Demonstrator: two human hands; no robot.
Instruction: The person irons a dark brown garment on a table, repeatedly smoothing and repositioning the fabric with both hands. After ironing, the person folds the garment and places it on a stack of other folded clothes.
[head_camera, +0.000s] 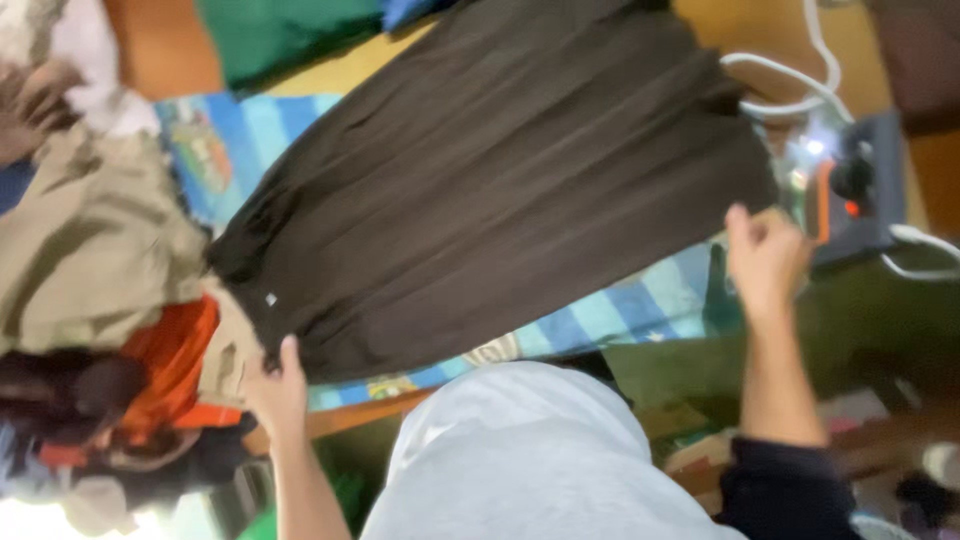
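Note:
A large dark brown pleated garment (500, 170) lies spread over a blue striped cloth (610, 315) on a wooden surface. My left hand (275, 385) grips the garment's near left edge, thumb on top. My right hand (765, 255) is closed on the garment's right corner, close to an iron. My grey-clad torso or leg (520, 460) fills the lower middle of the view. The picture is blurred by motion.
A pile of clothes sits at the left: a khaki piece (90, 250), an orange piece (165, 370), dark items below. A green cloth (280, 35) lies at the top. An iron (830, 175) with a white cord (790, 80) stands at the right.

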